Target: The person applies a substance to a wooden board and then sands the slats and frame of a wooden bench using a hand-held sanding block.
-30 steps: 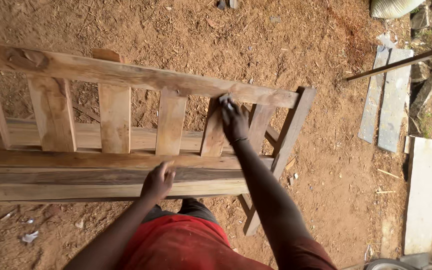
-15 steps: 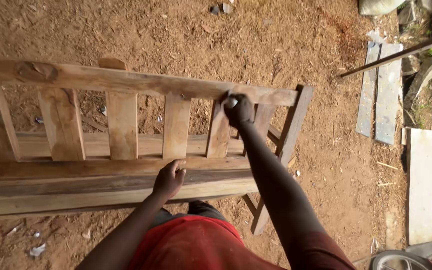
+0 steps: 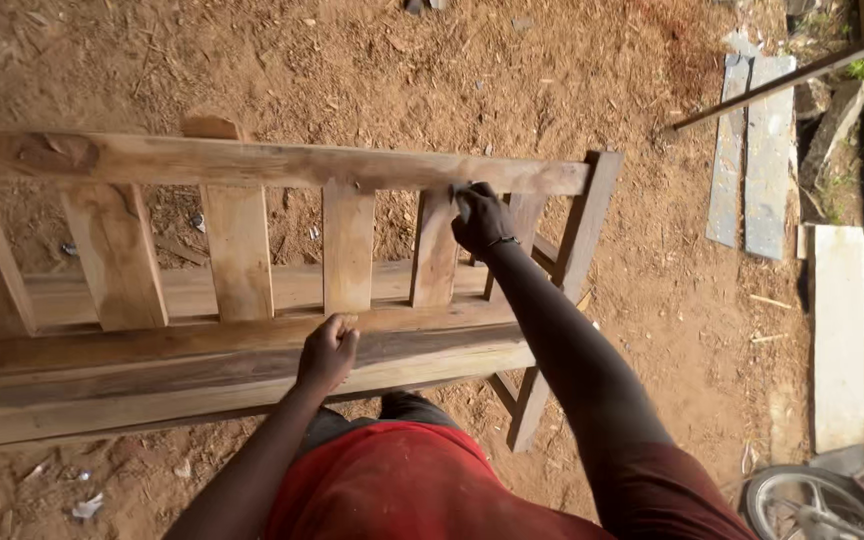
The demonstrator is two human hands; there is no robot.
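— Which way did the wooden bench frame (image 3: 252, 340) lie?

— Its long axis ran from 9 to 3 o'clock, slats pointing toward 12.

— And the hands?

— The left hand (image 3: 327, 352) rested in a fist on the near rail; the right hand (image 3: 480, 218) closed its grip on something small at the top rail (image 3: 252, 162).

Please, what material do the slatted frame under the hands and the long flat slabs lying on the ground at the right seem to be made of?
The slatted frame looks like bare, unpainted wood: grain lines, a knot in the top rail and rough sawn edges show. The left hand rests on its front rail, and the right hand presses the top rail. The flat slabs look grey and dull, perhaps weathered boards or concrete; the picture cannot settle this.
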